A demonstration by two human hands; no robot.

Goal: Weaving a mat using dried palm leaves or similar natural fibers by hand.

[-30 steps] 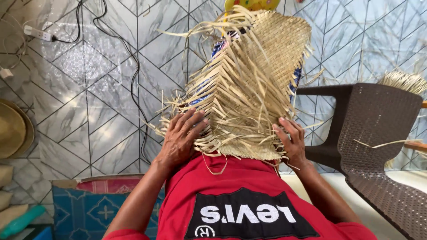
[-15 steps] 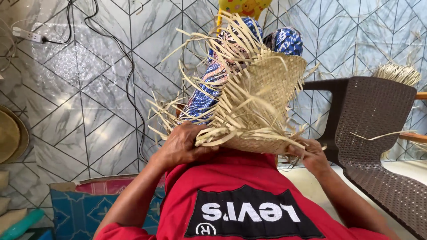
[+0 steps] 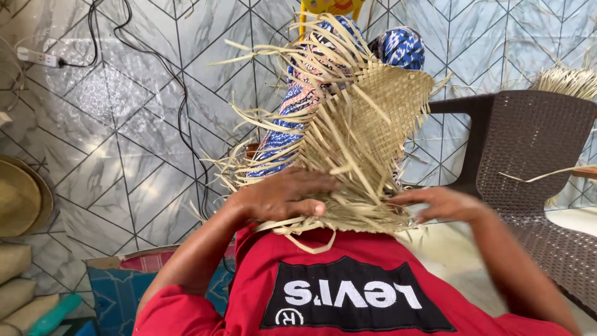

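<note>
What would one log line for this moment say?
left hand: pressing on woven straw piece | right hand: at its lower edge | loose strands: sticking out | brown wicker chair: to the right

Woven mat [image 3: 367, 124] lies on the lap, chair [image 3: 535, 149] right of it, hat [image 3: 22, 199] far left

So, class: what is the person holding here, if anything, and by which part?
A half-woven straw mat. The left hand presses its lower, loose-stranded edge, fingers curled over it; the right hand steadies that same edge.
</note>
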